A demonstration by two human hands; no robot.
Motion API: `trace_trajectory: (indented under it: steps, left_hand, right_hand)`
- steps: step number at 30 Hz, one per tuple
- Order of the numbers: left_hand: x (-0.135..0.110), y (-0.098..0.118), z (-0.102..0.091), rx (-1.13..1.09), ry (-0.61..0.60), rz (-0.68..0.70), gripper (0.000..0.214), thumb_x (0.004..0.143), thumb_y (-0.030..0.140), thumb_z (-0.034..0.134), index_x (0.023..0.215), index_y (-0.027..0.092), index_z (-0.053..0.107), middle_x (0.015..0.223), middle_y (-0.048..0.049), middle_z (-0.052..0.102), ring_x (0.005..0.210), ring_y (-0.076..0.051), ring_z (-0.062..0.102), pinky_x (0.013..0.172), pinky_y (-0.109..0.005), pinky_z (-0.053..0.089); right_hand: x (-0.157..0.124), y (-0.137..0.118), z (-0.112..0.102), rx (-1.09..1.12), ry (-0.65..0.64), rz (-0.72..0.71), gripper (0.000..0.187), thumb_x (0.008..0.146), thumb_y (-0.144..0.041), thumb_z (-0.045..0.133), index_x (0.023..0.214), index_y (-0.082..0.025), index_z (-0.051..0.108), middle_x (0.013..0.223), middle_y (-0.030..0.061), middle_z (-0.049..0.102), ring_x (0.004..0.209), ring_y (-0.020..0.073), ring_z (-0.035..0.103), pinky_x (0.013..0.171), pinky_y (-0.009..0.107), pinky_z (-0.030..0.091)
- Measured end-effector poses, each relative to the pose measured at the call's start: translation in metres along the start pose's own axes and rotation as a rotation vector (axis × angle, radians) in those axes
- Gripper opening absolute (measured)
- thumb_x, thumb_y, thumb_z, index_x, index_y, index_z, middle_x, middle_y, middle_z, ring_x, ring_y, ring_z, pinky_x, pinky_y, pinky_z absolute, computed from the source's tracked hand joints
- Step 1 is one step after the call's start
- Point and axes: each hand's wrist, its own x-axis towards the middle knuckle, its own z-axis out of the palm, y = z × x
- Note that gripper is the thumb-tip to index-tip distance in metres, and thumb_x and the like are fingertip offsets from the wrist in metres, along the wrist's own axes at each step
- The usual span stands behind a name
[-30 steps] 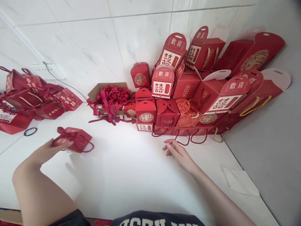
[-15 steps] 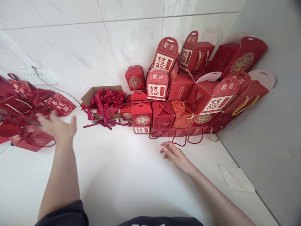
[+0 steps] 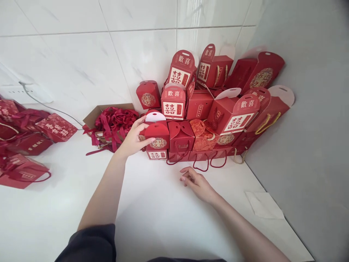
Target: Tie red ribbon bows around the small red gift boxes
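My left hand (image 3: 133, 138) has its thumb on the front of a small red gift box (image 3: 156, 136) with a round gold emblem, its fingers around the far side. This box rests on top of another red box (image 3: 157, 155) with a white label, at the left end of the stacked boxes. My right hand (image 3: 196, 185) hovers over the white tabletop in front of the stack, fingers loosely curled and apart, holding nothing. Nearest to it is a dark red cord handle (image 3: 201, 169) hanging from a bottom box.
Left of the stack stands a cardboard box (image 3: 89, 115) full of dark red ribbons (image 3: 116, 122). More red gift boxes (image 3: 24, 171) with ribbons lie at the far left. A grey panel (image 3: 305, 153) bounds the right side, with a white paper (image 3: 264, 205) near it. A cable (image 3: 51, 105) runs along the tiled wall.
My left hand has moved right, from the ribboned boxes at the left to the small gold-emblem gift box, and closed on it. The view has shifted; my right hand stays in front of the stack.
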Motion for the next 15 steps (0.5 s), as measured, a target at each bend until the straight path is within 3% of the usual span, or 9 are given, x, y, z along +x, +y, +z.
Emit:
trace_trajectory:
  steps: [5,9,11,13,15]
  left_hand:
    - [-0.005,-0.006,0.012,-0.041,0.252,0.101,0.026,0.080,0.044,0.068,0.083,0.018,0.066,0.144,-0.0080,0.046,0.132,-0.028,0.046,0.111,-0.045,0.040]
    - [-0.022,0.019,-0.005,0.019,0.528,0.251,0.022,0.073,0.033,0.076,0.068,0.018,0.062,0.129,-0.0070,0.056,0.123,-0.028,0.053,0.104,-0.046,0.047]
    - [-0.036,0.039,-0.019,0.046,0.589,0.393,0.021,0.066,0.024,0.080,0.063,0.019,0.060,0.113,-0.0053,0.061,0.114,-0.027,0.057,0.098,-0.046,0.050]
    - [-0.052,0.058,-0.027,0.115,0.491,0.554,0.017,0.063,0.018,0.081,0.069,0.023,0.066,0.085,-0.0018,0.061,0.096,-0.023,0.061,0.093,-0.045,0.052]
    - [-0.066,0.072,-0.022,0.093,0.255,0.646,0.016,0.068,0.016,0.076,0.078,0.025,0.069,0.071,0.0006,0.058,0.080,-0.019,0.062,0.088,-0.044,0.052]
  right_hand:
    - [0.001,0.001,0.001,-0.029,-0.014,-0.002,0.025,0.095,-0.042,0.048,0.111,-0.023,0.050,0.091,0.0021,0.063,0.077,0.0152,0.060,0.073,0.031,0.048]
    - [-0.001,-0.005,-0.001,-0.064,0.006,-0.017,0.024,0.096,-0.041,0.046,0.110,-0.022,0.051,0.090,0.0021,0.064,0.077,0.0154,0.061,0.073,0.030,0.049]
    - [-0.003,-0.009,-0.002,-0.090,0.040,-0.040,0.025,0.097,-0.041,0.045,0.111,-0.022,0.052,0.091,0.0027,0.064,0.077,0.0155,0.062,0.071,0.029,0.049]
    - [-0.005,-0.014,-0.005,-0.140,0.104,-0.093,0.023,0.098,-0.039,0.044,0.111,-0.023,0.054,0.095,0.0038,0.065,0.079,0.0159,0.062,0.072,0.029,0.049]
    - [-0.008,-0.017,-0.007,-0.214,0.185,-0.191,0.020,0.098,-0.034,0.044,0.109,-0.023,0.056,0.099,0.0051,0.066,0.086,0.0170,0.063,0.076,0.030,0.049]
